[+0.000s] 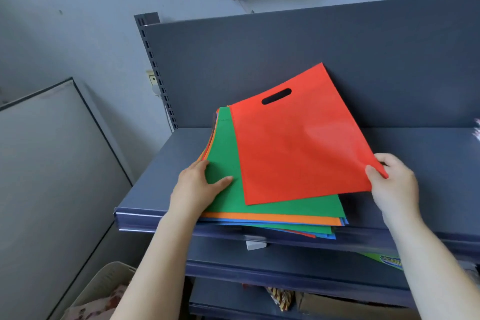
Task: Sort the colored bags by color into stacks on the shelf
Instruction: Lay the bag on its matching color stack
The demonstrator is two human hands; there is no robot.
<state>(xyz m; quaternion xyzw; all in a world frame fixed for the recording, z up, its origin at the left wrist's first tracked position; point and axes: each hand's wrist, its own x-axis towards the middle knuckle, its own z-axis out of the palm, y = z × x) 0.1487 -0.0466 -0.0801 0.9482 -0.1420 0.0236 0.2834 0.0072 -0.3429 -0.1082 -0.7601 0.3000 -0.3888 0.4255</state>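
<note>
Off to the left a pale panel (pixel 52 163) leans against the wall, with a basket (pixel 104 286) low beside it. On the grey shelf (pixel 155 176) sits a mixed stack (pixel 272 218) of flat bags, its near edge jutting past the shelf front, with orange, blue and red edges showing beneath. The left hand (pixel 197 187) rests on the green bag (pixel 226 153) that tops the stack's left side, thumb laid flat across the green and the other fingers curled over the stack's left edge. A red bag (pixel 298 143) lies across the stack to the right, its cut-out handle towards the back panel, its far corner against that panel. The right hand (pixel 392 179) pinches the red bag's near right corner, thumb on top and fingers under it, so that corner is raised off the shelf.
</note>
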